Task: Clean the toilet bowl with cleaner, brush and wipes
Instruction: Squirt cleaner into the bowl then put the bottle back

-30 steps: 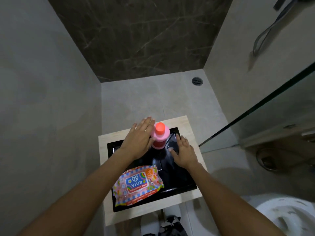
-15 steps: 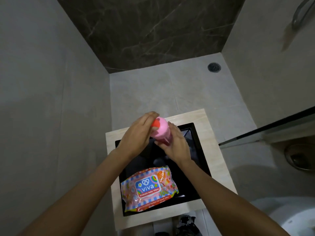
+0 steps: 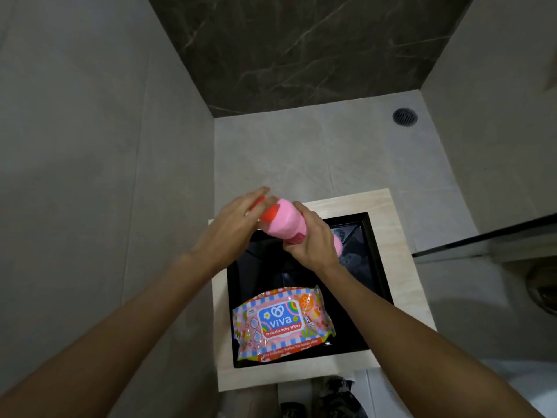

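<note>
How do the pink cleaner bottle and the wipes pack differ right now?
The cleaner bottle is held tilted above the black tray, right hand gripping its body and left hand at its red cap; the wipes pack lies flat, untouched, in the tray. Both are mostly pink.

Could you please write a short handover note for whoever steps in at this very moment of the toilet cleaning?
Right hand grips the pink cleaner bottle round its body, held tilted above the black tray.
Left hand is at the bottle's red cap; the cap is on, and blur hides whether the fingers grip it.
The wipes pack lies unopened in the tray's near part.
Done: bottle picked up.
Left: open the cap, apply cleaner, brush, wipe. No brush is in view.
</note>
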The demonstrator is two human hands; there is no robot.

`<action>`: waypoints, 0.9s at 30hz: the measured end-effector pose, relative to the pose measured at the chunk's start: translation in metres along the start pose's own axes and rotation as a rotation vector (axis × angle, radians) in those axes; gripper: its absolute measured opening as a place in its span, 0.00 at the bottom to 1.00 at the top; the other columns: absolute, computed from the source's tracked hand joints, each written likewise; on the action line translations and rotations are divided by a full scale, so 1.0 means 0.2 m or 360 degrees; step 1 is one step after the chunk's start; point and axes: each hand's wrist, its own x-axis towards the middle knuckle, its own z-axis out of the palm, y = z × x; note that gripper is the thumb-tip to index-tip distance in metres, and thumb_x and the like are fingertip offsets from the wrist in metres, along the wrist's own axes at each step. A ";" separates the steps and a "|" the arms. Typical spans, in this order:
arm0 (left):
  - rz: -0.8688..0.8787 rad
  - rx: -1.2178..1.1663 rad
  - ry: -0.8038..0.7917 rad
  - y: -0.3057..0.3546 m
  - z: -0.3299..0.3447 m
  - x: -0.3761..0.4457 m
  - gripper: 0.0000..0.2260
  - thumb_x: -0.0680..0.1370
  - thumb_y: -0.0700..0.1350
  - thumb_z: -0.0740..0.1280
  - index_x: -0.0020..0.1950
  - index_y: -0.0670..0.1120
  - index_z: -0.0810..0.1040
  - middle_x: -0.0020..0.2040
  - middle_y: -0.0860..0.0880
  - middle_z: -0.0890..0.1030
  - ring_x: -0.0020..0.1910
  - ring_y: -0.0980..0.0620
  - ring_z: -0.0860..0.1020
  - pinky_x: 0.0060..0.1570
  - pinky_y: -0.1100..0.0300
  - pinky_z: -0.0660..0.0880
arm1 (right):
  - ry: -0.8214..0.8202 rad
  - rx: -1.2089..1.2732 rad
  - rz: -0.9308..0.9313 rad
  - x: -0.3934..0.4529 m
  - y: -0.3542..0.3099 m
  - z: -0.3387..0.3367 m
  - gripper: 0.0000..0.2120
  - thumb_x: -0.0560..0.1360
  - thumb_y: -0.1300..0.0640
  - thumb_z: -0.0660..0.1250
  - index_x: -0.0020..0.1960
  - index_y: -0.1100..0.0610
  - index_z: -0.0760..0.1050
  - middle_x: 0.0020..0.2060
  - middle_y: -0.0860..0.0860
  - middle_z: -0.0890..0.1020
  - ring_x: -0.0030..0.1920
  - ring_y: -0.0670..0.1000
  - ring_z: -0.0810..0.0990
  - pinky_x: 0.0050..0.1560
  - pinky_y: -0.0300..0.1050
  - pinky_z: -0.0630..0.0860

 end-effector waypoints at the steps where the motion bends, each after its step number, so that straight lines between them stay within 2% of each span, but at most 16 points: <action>1: 0.0060 0.0052 -0.0016 0.02 -0.02 -0.02 0.30 0.68 0.28 0.70 0.67 0.45 0.68 0.65 0.39 0.74 0.60 0.38 0.75 0.57 0.45 0.75 | -0.0002 -0.0007 -0.0021 -0.03 -0.01 -0.03 0.37 0.60 0.56 0.74 0.68 0.60 0.70 0.57 0.56 0.80 0.54 0.57 0.79 0.56 0.51 0.77; 3: 0.0171 0.0167 -0.0027 0.09 -0.09 -0.04 0.23 0.71 0.31 0.66 0.65 0.44 0.71 0.61 0.40 0.76 0.56 0.39 0.77 0.53 0.48 0.77 | 0.0005 -0.0036 -0.0054 -0.10 -0.04 -0.10 0.38 0.60 0.58 0.76 0.69 0.60 0.70 0.58 0.55 0.80 0.56 0.56 0.79 0.57 0.50 0.76; 5: 0.0250 0.0271 -0.0067 0.17 -0.16 -0.07 0.16 0.78 0.43 0.58 0.63 0.41 0.74 0.57 0.40 0.78 0.50 0.40 0.79 0.49 0.52 0.76 | 0.0030 -0.0053 -0.0100 -0.18 -0.06 -0.18 0.39 0.60 0.59 0.77 0.69 0.60 0.70 0.59 0.54 0.79 0.56 0.55 0.79 0.57 0.51 0.77; 7: 0.0281 0.0252 -0.0112 0.25 -0.21 -0.08 0.23 0.82 0.54 0.52 0.65 0.39 0.74 0.54 0.40 0.79 0.46 0.40 0.79 0.48 0.53 0.73 | 0.0042 -0.0081 -0.0112 -0.27 -0.09 -0.25 0.40 0.59 0.59 0.77 0.70 0.61 0.70 0.60 0.54 0.79 0.57 0.54 0.79 0.57 0.51 0.76; 8: 0.0306 0.0230 -0.0115 0.28 -0.22 -0.10 0.25 0.81 0.56 0.51 0.66 0.39 0.72 0.55 0.40 0.78 0.48 0.40 0.79 0.51 0.53 0.71 | 0.0041 -0.0093 -0.0102 -0.33 -0.11 -0.30 0.40 0.59 0.58 0.77 0.70 0.60 0.70 0.60 0.54 0.79 0.58 0.54 0.79 0.58 0.50 0.76; 9: 0.0351 0.0226 -0.0096 0.31 -0.21 -0.11 0.24 0.81 0.56 0.54 0.68 0.40 0.70 0.59 0.39 0.77 0.52 0.41 0.78 0.54 0.54 0.70 | 0.0046 -0.0101 -0.0084 -0.38 -0.12 -0.34 0.40 0.60 0.57 0.78 0.70 0.60 0.69 0.60 0.53 0.79 0.59 0.53 0.78 0.60 0.49 0.75; 11: 0.0500 0.0236 -0.0031 0.39 -0.21 -0.15 0.21 0.77 0.47 0.64 0.69 0.42 0.67 0.63 0.39 0.75 0.57 0.41 0.75 0.56 0.54 0.69 | 0.0067 -0.0119 -0.0033 -0.47 -0.15 -0.42 0.41 0.61 0.55 0.78 0.71 0.59 0.69 0.61 0.53 0.79 0.59 0.53 0.78 0.60 0.48 0.75; 13: 0.0616 0.0200 -0.0041 0.50 -0.23 -0.16 0.21 0.73 0.38 0.63 0.66 0.43 0.67 0.60 0.40 0.76 0.52 0.41 0.77 0.52 0.55 0.68 | 0.0087 -0.0136 0.0020 -0.56 -0.18 -0.50 0.41 0.61 0.56 0.78 0.71 0.58 0.68 0.59 0.53 0.80 0.57 0.54 0.79 0.58 0.51 0.76; 15: 0.0636 0.0215 -0.0082 0.61 -0.25 -0.16 0.19 0.74 0.41 0.57 0.66 0.43 0.67 0.57 0.40 0.76 0.46 0.41 0.78 0.48 0.54 0.69 | 0.0137 -0.0172 0.0056 -0.66 -0.21 -0.58 0.41 0.61 0.54 0.77 0.71 0.58 0.68 0.56 0.54 0.81 0.54 0.56 0.80 0.56 0.53 0.77; 17: 0.0606 0.0184 -0.0109 0.73 -0.26 -0.14 0.18 0.78 0.48 0.56 0.67 0.43 0.65 0.53 0.40 0.77 0.43 0.41 0.78 0.46 0.54 0.69 | 0.0218 -0.0219 0.0101 -0.77 -0.25 -0.67 0.42 0.62 0.51 0.78 0.71 0.59 0.68 0.55 0.56 0.81 0.52 0.58 0.80 0.55 0.51 0.76; 20: 0.0621 0.0087 -0.0190 0.90 -0.23 -0.12 0.23 0.81 0.57 0.52 0.70 0.44 0.64 0.57 0.42 0.76 0.48 0.41 0.78 0.50 0.51 0.72 | 0.0263 -0.0161 0.0310 -0.93 -0.27 -0.79 0.47 0.60 0.39 0.77 0.74 0.54 0.64 0.60 0.55 0.80 0.56 0.58 0.79 0.56 0.52 0.76; 22: 0.0758 0.0081 -0.0206 1.02 -0.20 -0.11 0.20 0.79 0.52 0.55 0.70 0.46 0.65 0.61 0.43 0.75 0.53 0.43 0.77 0.53 0.52 0.71 | 0.0284 -0.0131 0.0446 -1.04 -0.24 -0.87 0.51 0.59 0.33 0.72 0.75 0.50 0.60 0.62 0.53 0.78 0.59 0.56 0.78 0.56 0.51 0.76; 24: 0.0894 0.0134 -0.0243 1.13 -0.16 -0.10 0.20 0.74 0.45 0.56 0.66 0.45 0.69 0.58 0.43 0.76 0.50 0.43 0.78 0.51 0.55 0.69 | 0.0339 -0.0140 0.0502 -1.15 -0.20 -0.94 0.50 0.60 0.34 0.74 0.76 0.49 0.59 0.62 0.53 0.78 0.59 0.55 0.78 0.56 0.45 0.75; 27: 0.0933 0.0160 -0.0318 1.33 -0.09 -0.07 0.18 0.76 0.50 0.57 0.63 0.44 0.70 0.51 0.43 0.78 0.44 0.41 0.78 0.48 0.54 0.65 | 0.0415 -0.0177 0.0487 -1.32 -0.12 -1.05 0.45 0.63 0.38 0.70 0.75 0.53 0.62 0.63 0.53 0.78 0.58 0.55 0.79 0.55 0.40 0.72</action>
